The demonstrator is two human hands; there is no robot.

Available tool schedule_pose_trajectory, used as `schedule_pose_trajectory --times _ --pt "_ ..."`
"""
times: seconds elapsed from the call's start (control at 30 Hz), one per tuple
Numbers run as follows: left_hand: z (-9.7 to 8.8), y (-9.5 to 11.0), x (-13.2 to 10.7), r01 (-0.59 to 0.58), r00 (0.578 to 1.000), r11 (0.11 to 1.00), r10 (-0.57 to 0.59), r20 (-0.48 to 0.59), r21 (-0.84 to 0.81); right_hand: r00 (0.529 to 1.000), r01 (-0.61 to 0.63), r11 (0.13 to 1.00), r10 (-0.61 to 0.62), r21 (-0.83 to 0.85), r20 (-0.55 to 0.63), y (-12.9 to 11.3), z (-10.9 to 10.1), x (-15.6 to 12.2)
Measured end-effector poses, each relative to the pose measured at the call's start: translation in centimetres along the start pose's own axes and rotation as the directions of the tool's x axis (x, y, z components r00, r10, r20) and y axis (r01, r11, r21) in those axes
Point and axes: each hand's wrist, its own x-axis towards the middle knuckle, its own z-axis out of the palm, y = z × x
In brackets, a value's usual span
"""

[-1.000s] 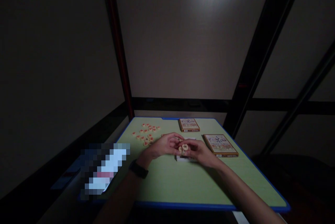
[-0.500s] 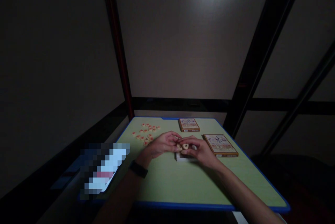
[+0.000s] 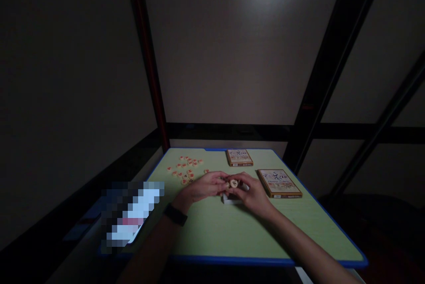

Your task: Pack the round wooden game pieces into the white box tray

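Note:
Over a small white tray (image 3: 229, 201), mid-table, my two hands meet fingertip to fingertip. Round wooden Chinese chess pieces (image 3: 234, 183) are between them, one with a dark character facing up. My right hand (image 3: 254, 193) pinches this piece from the right. The fingers of my left hand (image 3: 207, 185) are closed at its left side, on what looks like another piece, mostly hidden. Loose chess pieces (image 3: 190, 163), most with red characters, lie beyond my left hand. A single red-marked piece (image 3: 206, 171) sits just above that hand.
Two flat Chinese chess boxes lie on the green table (image 3: 232, 235): one box (image 3: 239, 157) at the back, another box (image 3: 280, 182) at the right. A lit, blurred-out screen (image 3: 136, 217) is at the table's left edge. A panelled wall (image 3: 226, 62) stands behind.
My left hand has lowered slightly, and a red-marked piece now shows above it. The dark-marked piece between my fingers has shifted a little; both hands stay over the tray.

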Motion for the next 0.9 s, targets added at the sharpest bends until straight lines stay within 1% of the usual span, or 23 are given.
schedule_pose_trajectory --times 0.1,0.17,0.33,0.47,0.57,0.63,0.7,0.77,0.83,0.9 --pt "-0.2 -0.1 0.1 0.002 0.999 0.999 -0.003 -0.035 -0.032 0.999 -0.010 1.000 0.009 -0.024 -0.035 0.2 0.0 -0.1" --pt "-0.3 -0.3 0.3 -0.002 0.999 1.000 0.002 -0.049 -0.009 0.998 0.009 0.999 -0.012 -0.039 -0.059 0.2 0.0 -0.1" --pt "-0.4 -0.6 0.8 -0.002 0.999 0.994 0.006 -0.042 0.111 0.991 0.127 0.988 -0.129 -0.089 -0.019 -0.1 0.1 -0.3" --pt "-0.2 -0.3 0.8 -0.015 0.998 0.973 0.030 -0.061 0.231 0.984 0.177 0.976 -0.178 -0.128 0.003 -0.1 0.1 -0.4" --pt "-0.1 -0.1 0.7 0.004 0.995 0.945 0.030 -0.098 0.327 0.989 0.143 0.978 -0.146 -0.150 -0.011 0.2 -0.1 -0.3" --pt "-0.2 -0.1 0.9 -0.008 0.985 0.928 0.071 -0.156 0.371 0.996 0.083 0.983 -0.084 -0.167 -0.003 0.5 -0.4 -0.2" --pt "-0.6 -0.4 1.3 -0.034 0.958 0.911 0.147 -0.245 0.412 0.999 0.022 0.981 -0.017 -0.195 0.029 0.5 -0.8 0.0" --pt "-1.1 -0.8 1.7 -0.040 0.921 0.887 0.211 -0.327 0.460 0.995 0.005 0.972 0.019 -0.235 0.098 0.4 -1.1 0.1" --pt "-1.6 -1.2 2.1 -0.017 0.899 0.860 0.236 -0.369 0.509 0.983 0.046 0.960 0.005 -0.276 0.182 0.2 -1.1 0.1" --pt "-1.9 -1.6 2.2 0.011 0.897 0.835 0.236 -0.375 0.551 0.967 0.111 0.945 -0.032 -0.308 0.253 0.0 -1.0 0.0"
